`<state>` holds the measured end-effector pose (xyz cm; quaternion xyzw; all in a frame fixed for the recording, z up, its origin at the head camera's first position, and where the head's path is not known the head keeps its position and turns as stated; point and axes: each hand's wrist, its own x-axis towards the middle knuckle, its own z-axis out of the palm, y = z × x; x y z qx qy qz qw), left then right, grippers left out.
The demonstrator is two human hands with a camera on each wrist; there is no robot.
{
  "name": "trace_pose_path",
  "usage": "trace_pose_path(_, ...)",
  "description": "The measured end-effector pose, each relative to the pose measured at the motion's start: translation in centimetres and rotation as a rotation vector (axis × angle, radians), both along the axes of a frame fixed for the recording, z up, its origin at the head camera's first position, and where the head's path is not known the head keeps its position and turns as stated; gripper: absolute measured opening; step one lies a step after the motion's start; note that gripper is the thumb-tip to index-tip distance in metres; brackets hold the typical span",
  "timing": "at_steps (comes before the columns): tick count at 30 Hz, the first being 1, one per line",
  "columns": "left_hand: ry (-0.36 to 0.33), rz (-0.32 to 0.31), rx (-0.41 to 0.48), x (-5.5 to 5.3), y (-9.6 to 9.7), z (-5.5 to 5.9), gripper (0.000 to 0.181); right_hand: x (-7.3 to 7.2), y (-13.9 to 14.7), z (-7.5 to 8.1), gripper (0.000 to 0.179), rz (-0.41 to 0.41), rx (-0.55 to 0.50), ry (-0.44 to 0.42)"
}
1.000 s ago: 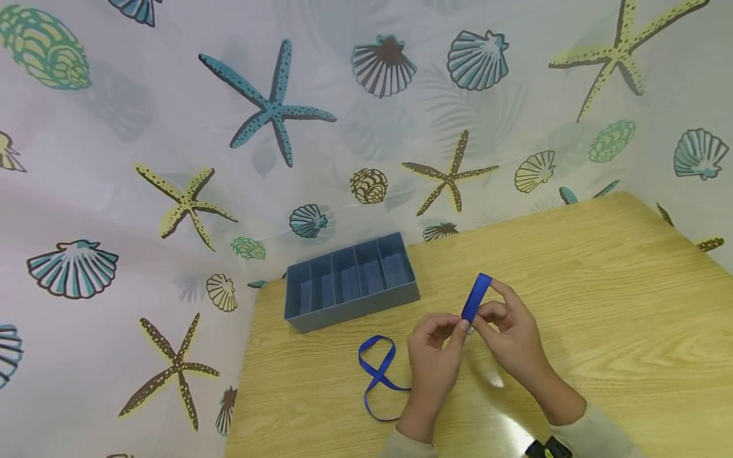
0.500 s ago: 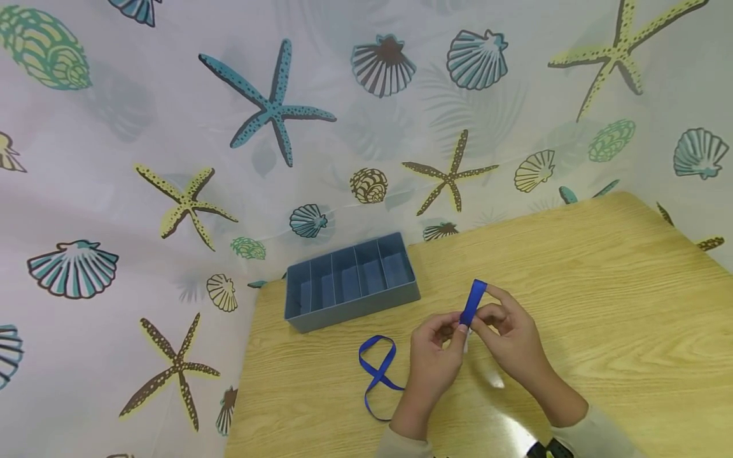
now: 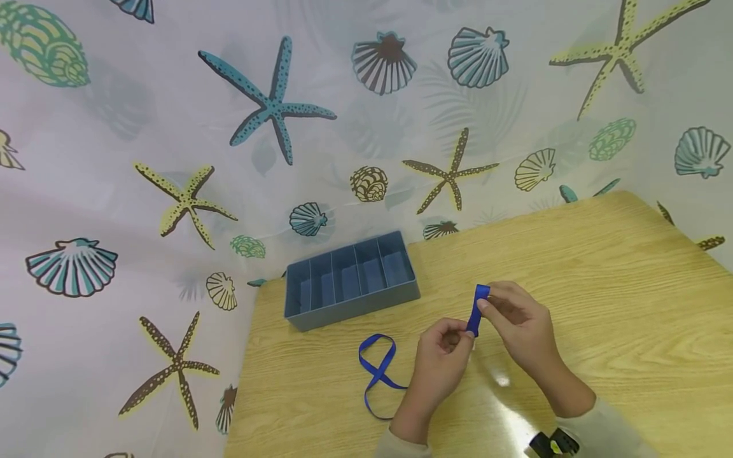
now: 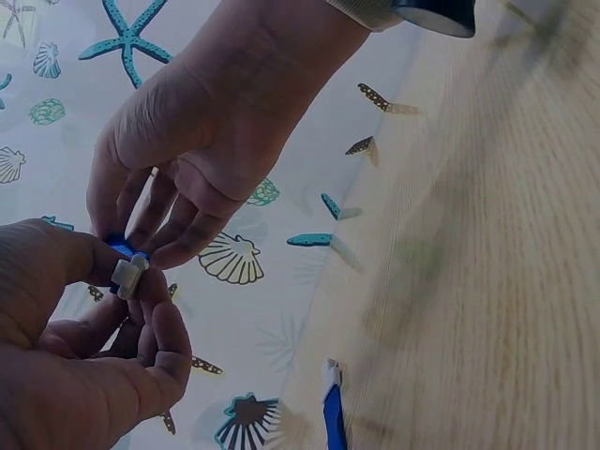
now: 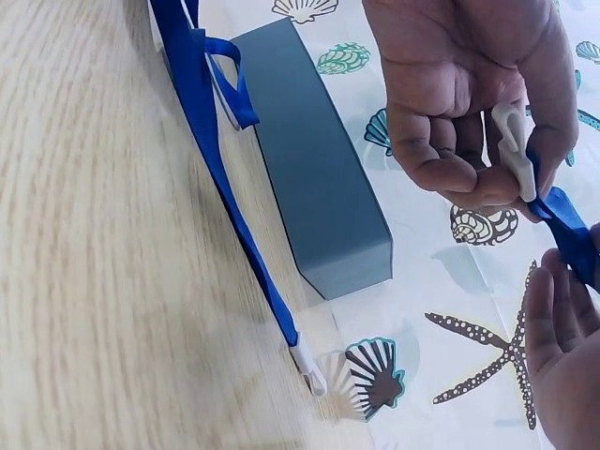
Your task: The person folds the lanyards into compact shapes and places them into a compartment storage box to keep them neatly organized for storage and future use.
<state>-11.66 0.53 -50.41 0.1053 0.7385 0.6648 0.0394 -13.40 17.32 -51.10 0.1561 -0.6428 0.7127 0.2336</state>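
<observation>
In the head view a folded blue lanyard strap (image 3: 483, 291) stands up between the two hands. My left hand (image 3: 443, 362) pinches its lower end between thumb and fingers. A white plastic clip (image 5: 514, 155) at that end shows against the left fingers in the right wrist view. Higher up, my right hand (image 3: 523, 327) pinches the top of the fold with thumb and fingers. A blue strap (image 3: 378, 375) lies on the table in a crossed loop, partly behind the left forearm. One end carries a white clip (image 5: 306, 366), visible in the right wrist view.
A grey-blue box (image 3: 352, 308) divided into several compartments stands at the back left of the wooden table (image 3: 601, 286). Behind it hangs a white cloth (image 3: 355, 127) printed with shells and starfish. A black wrist device (image 3: 552, 443) sits by the right sleeve.
My right index finger, earlier at the fold's tip, has drawn in, and the right thumb now presses on the upper strap. The left hand has shifted slightly right and down, lowering the fold.
</observation>
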Motion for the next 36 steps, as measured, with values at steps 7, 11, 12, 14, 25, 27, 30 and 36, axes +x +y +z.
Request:
trace_pose_path(7, 0.082, 0.013, 0.058, 0.2, -0.3, -0.1, 0.019, 0.1, 0.4, 0.3, 0.027, 0.011, 0.026, -0.061)
trace_pose_path(11, 0.154, -0.018, 0.071, 0.2, -0.4, 0.0, 0.029, 0.2, 0.3, 0.7, 0.027, 0.036, -0.055, -0.076)
trace_pose_path(12, 0.161, -0.031, 0.071, 0.2, -0.4, 0.1, 0.03, 0.2, 0.2, 0.7, 0.027, 0.044, -0.075, -0.075)
trace_pose_path(14, 0.164, -0.054, 0.07, 0.2, -0.4, 0.2, 0.03, 0.1, 0.3, 0.8, 0.027, 0.062, -0.085, -0.083)
trace_pose_path(25, 0.25, -0.016, 0.056, 0.2, 0.0, 0.1, 0.026, -0.2, 0.3, 1.1, 0.021, 0.093, -0.065, -0.089)
trace_pose_path(27, 0.308, 0.005, 0.063, 0.1, 0.2, -0.1, 0.023, -0.2, 0.3, 1.0, 0.02, 0.1, -0.07, -0.078)
trace_pose_path(30, 0.379, 0.051, 0.065, 0.0, 0.3, -0.3, 0.018, -0.2, 0.2, 0.9, 0.02, 0.098, -0.064, -0.08)
trace_pose_path(36, 0.39, 0.123, 0.019, -0.3, 0.6, -0.5, 0.011, -0.1, 0.2, 0.9, 0.019, 0.075, -0.031, -0.132)
